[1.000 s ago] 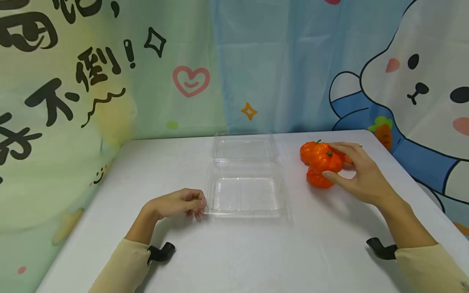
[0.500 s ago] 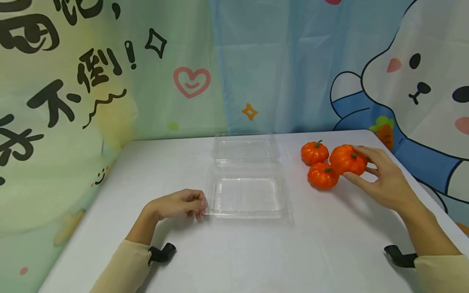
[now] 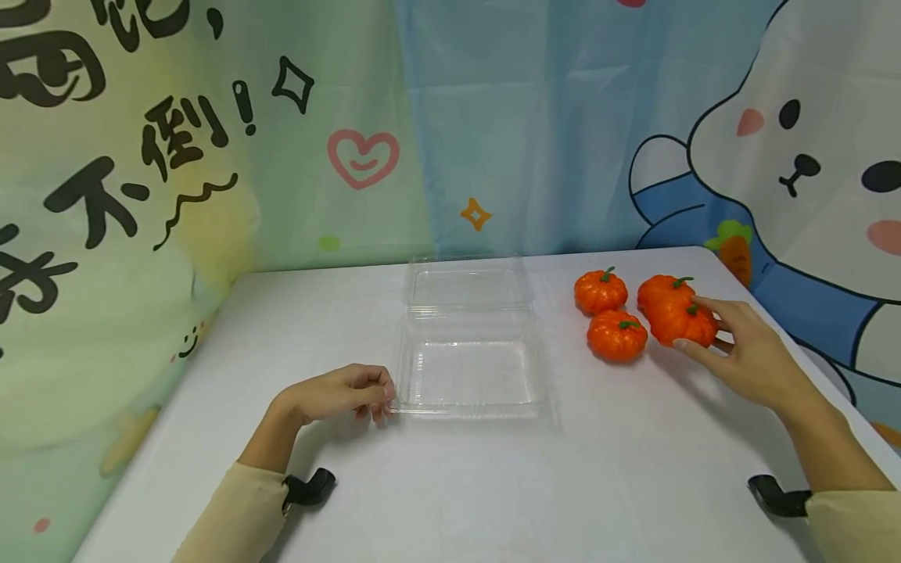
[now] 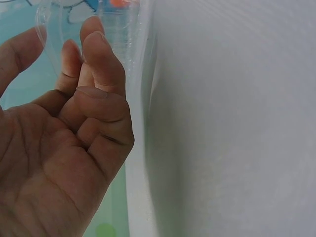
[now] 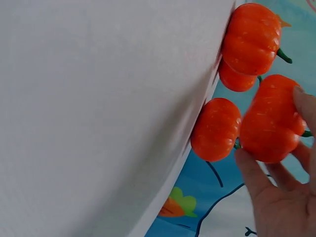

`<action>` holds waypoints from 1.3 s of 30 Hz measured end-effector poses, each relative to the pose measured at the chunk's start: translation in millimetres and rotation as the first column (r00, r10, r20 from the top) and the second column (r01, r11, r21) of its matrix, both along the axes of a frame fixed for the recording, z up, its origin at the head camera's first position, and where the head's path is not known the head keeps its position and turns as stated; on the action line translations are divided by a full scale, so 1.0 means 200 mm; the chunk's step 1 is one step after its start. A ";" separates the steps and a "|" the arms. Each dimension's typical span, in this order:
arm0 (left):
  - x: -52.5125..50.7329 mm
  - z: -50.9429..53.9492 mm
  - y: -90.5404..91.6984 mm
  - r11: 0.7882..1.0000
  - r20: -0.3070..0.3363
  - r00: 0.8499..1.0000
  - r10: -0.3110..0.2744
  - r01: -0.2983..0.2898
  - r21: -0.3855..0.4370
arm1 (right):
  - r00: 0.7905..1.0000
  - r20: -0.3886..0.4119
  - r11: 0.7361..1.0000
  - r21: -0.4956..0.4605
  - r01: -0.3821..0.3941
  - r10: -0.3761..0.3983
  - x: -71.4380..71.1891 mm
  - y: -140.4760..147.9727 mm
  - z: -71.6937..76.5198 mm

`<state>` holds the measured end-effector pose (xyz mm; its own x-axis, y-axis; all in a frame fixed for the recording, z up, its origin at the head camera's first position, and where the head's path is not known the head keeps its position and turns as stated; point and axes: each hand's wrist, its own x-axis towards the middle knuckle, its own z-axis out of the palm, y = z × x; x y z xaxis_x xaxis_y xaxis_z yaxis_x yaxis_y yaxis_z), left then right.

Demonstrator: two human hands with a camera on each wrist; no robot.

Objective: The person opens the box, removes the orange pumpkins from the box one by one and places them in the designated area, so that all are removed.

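My right hand (image 3: 749,352) grips a small orange pumpkin (image 3: 681,320) with a green stem between thumb and fingers. In the right wrist view this pumpkin (image 5: 270,121) is held off the white tabletop. Behind it stands another pumpkin (image 3: 658,289), partly hidden. To the left, a back pumpkin (image 3: 601,292) and a front pumpkin (image 3: 616,337) sit close together. An opened clear plastic container (image 3: 472,375) lies mid-table, its lid (image 3: 470,286) folded back. At its near left corner my left hand (image 3: 341,393) pinches the rim, seen beside the thumb (image 4: 19,54) in the left wrist view.
The white table (image 3: 450,485) ends at a back edge against a printed curtain (image 3: 521,141). A cartoon figure and large lettering cover the curtain. Black wrist mounts (image 3: 310,486) stick out from both sleeves.
My right hand has carried its pumpkin from over the left pumpkins to the right, then slightly lower, in front of the back right one. My left hand and the container stay put.
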<state>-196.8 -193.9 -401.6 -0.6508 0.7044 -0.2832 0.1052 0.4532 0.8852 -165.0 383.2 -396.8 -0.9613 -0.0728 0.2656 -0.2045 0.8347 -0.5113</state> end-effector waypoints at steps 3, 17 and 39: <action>0.00 0.00 0.00 1.000 0.004 1.000 -0.001 0.001 0.002 | 0.998 0.056 0.999 0.032 0.004 -0.006 0.00 0.01 -0.01; 0.00 0.00 0.00 1.000 -0.002 1.000 -0.007 0.007 0.001 | 0.985 0.173 0.995 0.101 -0.015 -0.003 -0.01 0.06 -0.04; -0.02 0.01 0.02 1.000 -0.014 1.000 0.004 -0.005 -0.026 | 0.964 0.262 0.994 0.087 -0.070 0.045 -0.03 0.10 -0.06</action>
<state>-200.0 -190.5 -399.4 -0.6579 0.6942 -0.2920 0.1155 0.4762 0.8717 -170.1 403.5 -407.9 -0.9898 -0.1426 -0.0032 -0.1242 0.8726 -0.4724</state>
